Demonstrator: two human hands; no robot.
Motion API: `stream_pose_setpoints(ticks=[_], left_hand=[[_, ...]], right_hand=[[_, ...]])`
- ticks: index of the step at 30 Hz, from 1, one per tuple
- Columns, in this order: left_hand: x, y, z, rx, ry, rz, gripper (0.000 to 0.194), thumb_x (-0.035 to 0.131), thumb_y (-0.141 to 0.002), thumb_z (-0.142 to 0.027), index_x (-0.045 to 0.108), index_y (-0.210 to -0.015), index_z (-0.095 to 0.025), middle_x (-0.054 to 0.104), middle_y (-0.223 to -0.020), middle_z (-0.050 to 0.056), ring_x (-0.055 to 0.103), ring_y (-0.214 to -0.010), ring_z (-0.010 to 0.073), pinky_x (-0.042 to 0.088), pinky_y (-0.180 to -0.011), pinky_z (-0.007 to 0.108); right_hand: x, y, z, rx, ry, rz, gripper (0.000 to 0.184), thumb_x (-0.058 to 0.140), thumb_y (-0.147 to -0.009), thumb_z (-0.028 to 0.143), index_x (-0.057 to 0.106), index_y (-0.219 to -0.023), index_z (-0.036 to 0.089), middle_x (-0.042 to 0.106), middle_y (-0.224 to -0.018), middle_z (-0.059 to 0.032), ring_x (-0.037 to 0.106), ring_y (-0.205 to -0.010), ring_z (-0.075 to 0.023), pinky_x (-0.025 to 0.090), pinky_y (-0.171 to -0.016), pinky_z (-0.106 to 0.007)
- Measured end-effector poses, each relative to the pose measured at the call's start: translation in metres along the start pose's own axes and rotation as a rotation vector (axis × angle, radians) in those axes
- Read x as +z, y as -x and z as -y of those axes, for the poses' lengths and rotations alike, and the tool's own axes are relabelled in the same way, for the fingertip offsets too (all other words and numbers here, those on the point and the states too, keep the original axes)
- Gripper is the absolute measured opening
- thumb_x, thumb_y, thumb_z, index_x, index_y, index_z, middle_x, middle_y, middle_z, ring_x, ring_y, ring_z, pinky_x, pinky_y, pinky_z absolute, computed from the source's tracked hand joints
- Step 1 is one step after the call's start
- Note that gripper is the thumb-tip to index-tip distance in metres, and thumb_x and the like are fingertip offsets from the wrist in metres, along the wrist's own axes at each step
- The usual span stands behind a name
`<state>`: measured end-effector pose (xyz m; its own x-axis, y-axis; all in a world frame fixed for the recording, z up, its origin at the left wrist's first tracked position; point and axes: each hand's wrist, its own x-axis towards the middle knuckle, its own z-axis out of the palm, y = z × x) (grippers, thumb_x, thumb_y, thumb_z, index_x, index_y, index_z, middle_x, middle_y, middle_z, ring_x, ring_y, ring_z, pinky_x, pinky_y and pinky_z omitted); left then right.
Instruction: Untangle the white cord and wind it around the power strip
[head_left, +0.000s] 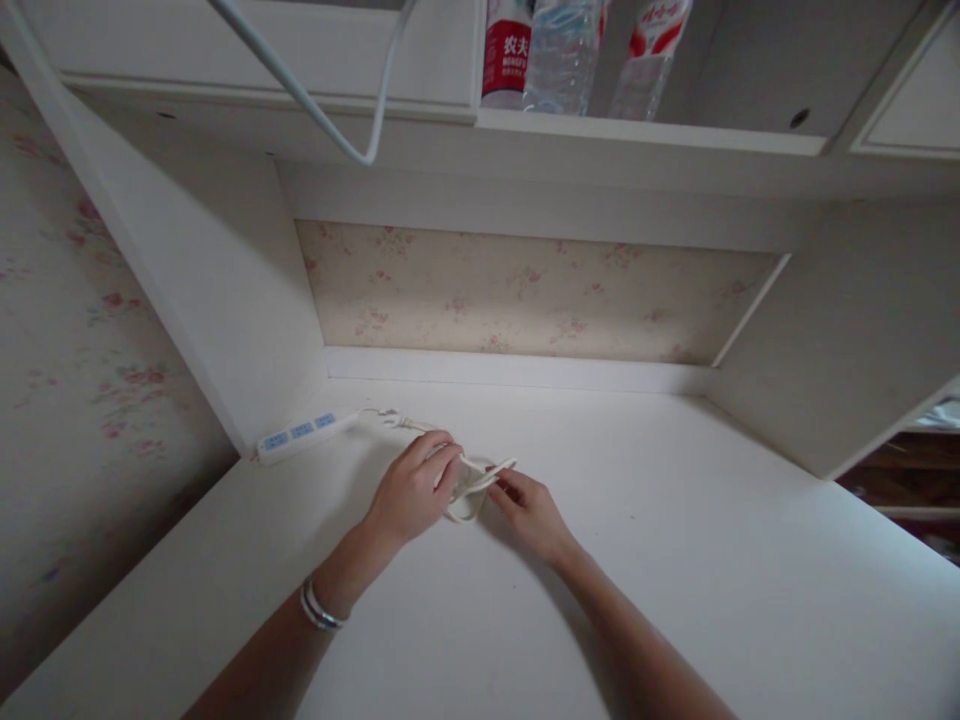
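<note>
Loops of a white power cord (472,486) lie between my two hands, low over the white desk. My left hand (418,485) is closed round the left side of the loops, its fingers curled over the cord. From the other side my right hand (529,510) pinches the cord between thumb and fingers. Beyond my left hand the cord's white plug (390,418) points left toward a white power strip (306,436) with blue socket faces. The strip rests against the desk's left side panel. My palms hide part of the cord.
Above the white desk (675,580) hangs a shelf (645,134) with a red-labelled bottle (507,58) and clear plastic bottles (562,60). A pale bent rod or cable (315,105) dangles at the upper left. Side panels (862,330) close off both ends.
</note>
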<state>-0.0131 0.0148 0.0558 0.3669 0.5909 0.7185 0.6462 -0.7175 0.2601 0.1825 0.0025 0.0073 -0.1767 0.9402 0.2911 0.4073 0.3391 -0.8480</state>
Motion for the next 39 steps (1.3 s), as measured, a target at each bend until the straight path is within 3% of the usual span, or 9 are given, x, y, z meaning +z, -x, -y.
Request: stream_pose_setpoints(ticks=[6,11,17,21,25,28,34,39], left_hand=[[0.018,-0.052,0.002,0.057,0.065,0.168,0.022,0.046,-0.087,-0.017,0.067,-0.088,-0.02,0.06,-0.096,0.004,0.058,-0.089,0.0148,0.048,-0.085,0.029],[0.045,-0.067,0.008,-0.032,0.15,0.185,0.021,0.047,-0.087,-0.021,0.068,-0.087,-0.019,0.061,-0.094,0.004,0.059,-0.089,0.0151,0.047,-0.086,0.03],[0.064,-0.056,0.003,-0.053,0.269,0.187,0.021,0.047,-0.086,-0.016,0.067,-0.093,-0.019,0.06,-0.099,0.004,0.058,-0.093,0.0147,0.046,-0.089,0.031],[0.074,-0.051,0.007,-0.102,0.325,0.16,0.02,0.049,-0.084,-0.014,0.068,-0.091,-0.02,0.057,-0.095,0.003,0.059,-0.087,0.0129,0.049,-0.082,0.028],[0.08,-0.049,0.009,-0.211,0.367,0.095,0.011,0.055,-0.081,-0.017,0.064,-0.087,-0.018,0.053,-0.094,0.003,0.058,-0.069,0.0093,0.051,-0.07,0.026],[0.082,-0.042,0.006,-0.274,0.367,0.046,0.007,0.056,-0.081,-0.022,0.06,-0.084,-0.018,0.057,-0.088,0.003,0.059,-0.074,0.0125,0.051,-0.07,0.027],[0.082,-0.012,-0.004,-0.319,0.384,0.209,0.02,0.05,-0.086,-0.034,0.06,-0.097,-0.02,0.066,-0.085,0.002,0.061,-0.078,0.0147,0.047,-0.073,0.026],[0.077,0.003,-0.007,-0.336,0.388,0.219,0.025,0.042,-0.09,-0.032,0.063,-0.094,-0.019,0.066,-0.082,0.003,0.059,-0.072,0.0149,0.045,-0.067,0.026]], right_hand=[[-0.006,-0.002,-0.005,-0.035,0.095,-0.1,0.029,0.044,-0.086,0.041,0.066,-0.087,0.021,0.063,-0.079,-0.0032,0.053,-0.071,-0.0165,0.04,-0.065,-0.025],[-0.012,-0.003,-0.011,0.001,0.08,-0.158,0.032,0.041,-0.088,0.043,0.063,-0.094,0.021,0.063,-0.079,-0.0047,0.055,-0.07,-0.0173,0.04,-0.063,-0.025],[-0.015,-0.005,-0.013,0.03,0.142,-0.224,0.029,0.044,-0.087,0.044,0.062,-0.085,0.021,0.06,-0.068,-0.0004,0.051,-0.06,-0.015,0.037,-0.057,-0.024],[-0.014,-0.005,-0.014,0.084,0.159,-0.219,0.032,0.045,-0.086,0.047,0.061,-0.077,0.021,0.055,-0.055,0.0023,0.048,-0.052,-0.0142,0.033,-0.053,-0.024],[-0.012,-0.004,-0.015,0.094,0.113,-0.217,0.03,0.045,-0.085,0.047,0.06,-0.077,0.022,0.056,-0.056,0.0017,0.049,-0.052,-0.0145,0.033,-0.053,-0.024],[-0.013,-0.004,-0.014,0.1,0.084,-0.222,0.028,0.044,-0.086,0.045,0.06,-0.081,0.022,0.059,-0.06,0.0006,0.051,-0.054,-0.0151,0.033,-0.054,-0.024],[-0.014,-0.005,-0.011,0.128,0.044,-0.224,0.031,0.042,-0.087,0.047,0.061,-0.084,0.022,0.06,-0.061,0.0006,0.053,-0.054,-0.0154,0.035,-0.053,-0.025],[-0.009,-0.002,-0.011,0.124,0.11,-0.261,0.026,0.046,-0.086,0.045,0.055,-0.096,0.023,0.057,-0.059,0.0027,0.052,-0.051,-0.015,0.035,-0.051,-0.025]])
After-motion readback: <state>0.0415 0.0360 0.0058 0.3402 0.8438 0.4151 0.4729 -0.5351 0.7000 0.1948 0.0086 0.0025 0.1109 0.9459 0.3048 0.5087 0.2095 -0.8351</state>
